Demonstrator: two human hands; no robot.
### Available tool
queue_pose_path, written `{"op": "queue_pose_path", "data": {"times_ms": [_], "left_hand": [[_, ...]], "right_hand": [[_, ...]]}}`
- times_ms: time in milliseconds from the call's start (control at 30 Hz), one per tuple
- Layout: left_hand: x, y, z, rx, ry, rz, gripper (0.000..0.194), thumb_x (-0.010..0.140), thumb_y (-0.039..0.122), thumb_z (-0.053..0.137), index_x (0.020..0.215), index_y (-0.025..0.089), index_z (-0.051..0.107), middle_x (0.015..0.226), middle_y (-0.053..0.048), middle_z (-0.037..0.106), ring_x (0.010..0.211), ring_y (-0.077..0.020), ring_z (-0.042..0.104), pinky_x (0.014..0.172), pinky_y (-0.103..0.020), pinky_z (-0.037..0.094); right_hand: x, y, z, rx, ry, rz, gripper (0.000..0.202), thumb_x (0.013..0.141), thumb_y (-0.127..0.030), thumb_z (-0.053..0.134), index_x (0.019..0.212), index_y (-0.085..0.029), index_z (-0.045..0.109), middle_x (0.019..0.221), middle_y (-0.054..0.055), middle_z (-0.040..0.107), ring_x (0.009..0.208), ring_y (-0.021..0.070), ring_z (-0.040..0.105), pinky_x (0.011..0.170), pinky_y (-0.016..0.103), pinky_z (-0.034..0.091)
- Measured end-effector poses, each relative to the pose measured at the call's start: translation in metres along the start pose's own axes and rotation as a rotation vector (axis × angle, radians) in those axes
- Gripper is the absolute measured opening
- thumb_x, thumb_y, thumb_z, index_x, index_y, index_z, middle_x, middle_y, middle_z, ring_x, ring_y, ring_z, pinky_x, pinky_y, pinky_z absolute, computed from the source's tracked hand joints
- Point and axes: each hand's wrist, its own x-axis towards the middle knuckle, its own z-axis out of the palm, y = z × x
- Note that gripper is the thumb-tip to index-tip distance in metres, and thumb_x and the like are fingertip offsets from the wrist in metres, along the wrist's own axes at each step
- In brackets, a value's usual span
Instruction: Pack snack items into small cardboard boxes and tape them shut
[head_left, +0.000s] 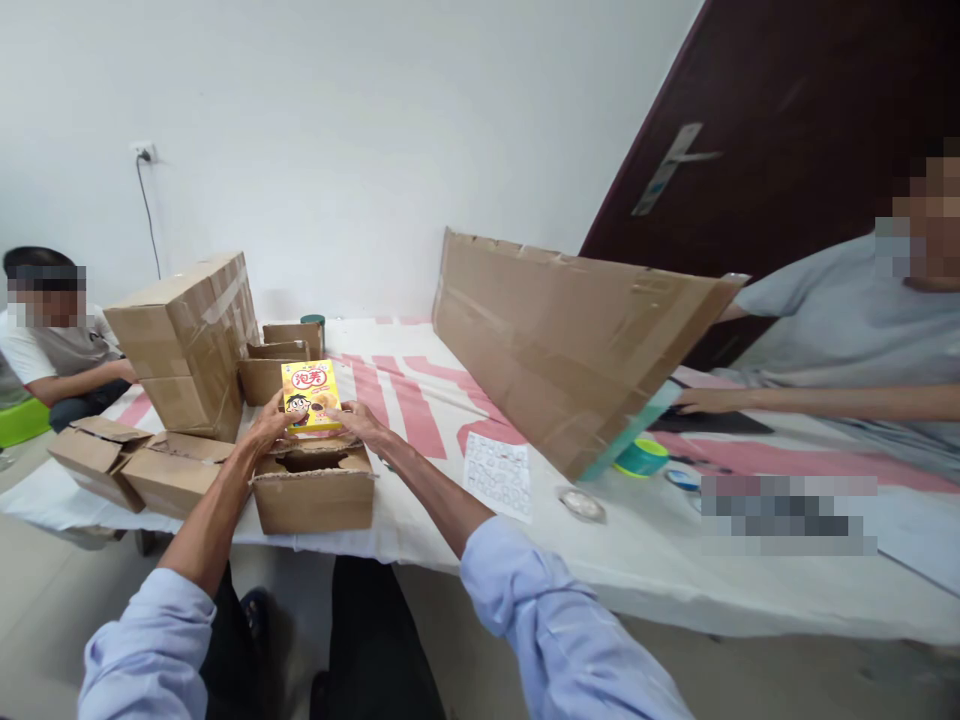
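Between my two hands is a yellow snack box (pixel 309 392) with red lettering and a cartoon face, its printed front turned toward me. My left hand (pixel 271 418) grips its left edge, and my right hand (pixel 360 422) grips the lower right side. Just below the snack box stands a brown cardboard box (pixel 315 502) with a ragged opening in its top. What lies inside that opening is too dark to make out.
Smaller cartons (pixel 176 470) and a tall carton stack (pixel 180 340) stand to the left. A large cardboard panel (pixel 555 340) leans across the table's right half. Near it lie a sticker sheet (pixel 497 475), a tape roll (pixel 582 503) and a green roll (pixel 642 457). People sit at both sides.
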Motion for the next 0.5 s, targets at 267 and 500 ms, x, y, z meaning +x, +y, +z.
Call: {"op": "queue_pose_path", "data": {"times_ms": [267,500], "left_hand": [[0.000,0.016,-0.001,0.019,0.024,0.050,0.099,0.059,0.041,0.097,0.146,0.020,0.057,0.113,-0.012,0.077,0.088,-0.0244,0.075,0.059,-0.025,0.057],[-0.003,0.069,0.001,-0.032,-0.037,0.344,0.111,0.064,0.043,0.097,0.160,0.023,0.046,0.127,-0.014,0.076,0.100,-0.0301,0.077,0.070,-0.030,0.062]], "right_hand": [[-0.001,-0.012,-0.004,-0.033,0.014,-0.044,0.057,0.080,-0.054,0.090,0.113,-0.016,0.064,0.111,0.014,0.080,0.079,0.0229,0.080,0.064,0.031,0.065],[-0.004,-0.060,-0.011,-0.005,-0.001,-0.319,0.067,0.078,-0.060,0.087,0.124,-0.020,0.061,0.126,0.013,0.077,0.100,0.0257,0.079,0.069,0.031,0.066]]}}
